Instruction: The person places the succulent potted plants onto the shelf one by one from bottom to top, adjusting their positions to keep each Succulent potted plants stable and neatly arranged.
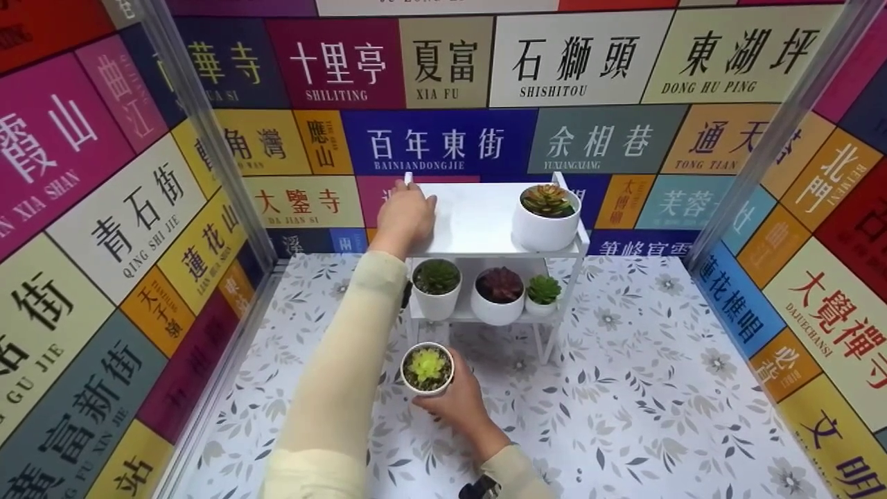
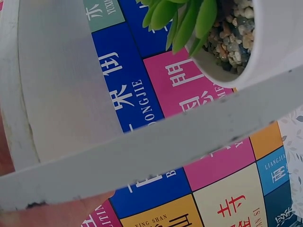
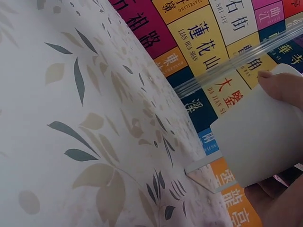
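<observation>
A white two-tier plant stand stands on the floral cloth. My left hand grips its upper left side rail, also visible as a grey-white bar close up in the left wrist view. My right hand holds a small white potted succulent with yellow-green leaves, in front of the stand. From the right wrist view, the thumb and fingers wrap its white pot. On the lower tier sit a dark green potted succulent, a dark red one and a small bright green one.
An orange-green succulent in a wide white pot occupies the right end of the top tier. Panels with printed signs enclose the back and both sides. Clear corner posts rise at the back. White floral cloth covers the surface.
</observation>
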Available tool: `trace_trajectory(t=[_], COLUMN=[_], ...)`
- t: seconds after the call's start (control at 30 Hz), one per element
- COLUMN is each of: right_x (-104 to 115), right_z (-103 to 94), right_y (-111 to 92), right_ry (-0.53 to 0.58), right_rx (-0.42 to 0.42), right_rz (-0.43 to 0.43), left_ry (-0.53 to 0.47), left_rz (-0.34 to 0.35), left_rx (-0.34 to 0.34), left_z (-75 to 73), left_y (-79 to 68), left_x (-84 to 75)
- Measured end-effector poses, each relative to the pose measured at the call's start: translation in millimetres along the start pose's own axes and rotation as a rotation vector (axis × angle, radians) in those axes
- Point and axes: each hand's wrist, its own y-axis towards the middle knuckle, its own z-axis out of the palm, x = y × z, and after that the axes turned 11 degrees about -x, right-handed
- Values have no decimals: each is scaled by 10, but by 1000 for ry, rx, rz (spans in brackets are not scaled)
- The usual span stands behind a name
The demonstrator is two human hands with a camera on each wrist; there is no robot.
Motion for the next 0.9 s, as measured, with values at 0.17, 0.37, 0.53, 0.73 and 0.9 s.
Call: trace_trajectory(t=[0.17,0.37,0.53,0.73,0.9], right_x=[56,66,116,191,247], right_z=[-46,-97,-153,-203,-228], right_y=[13,33,50,61,53], right_ry=[12,22,41,50,58], right_rx=[-5,-12,-7,-19,-16], right_rz=[46,60,78,75,32], left_ry=[14,11,12,14,4], left_rz=[8,0,-1,9,-1], left_rx=[-21,-13,-9,-17,-7], left_z=[13,10,1,12,13], left_y=[-3,-3,-7,-2,12], left_x=[4,-2,-6,-2,1])
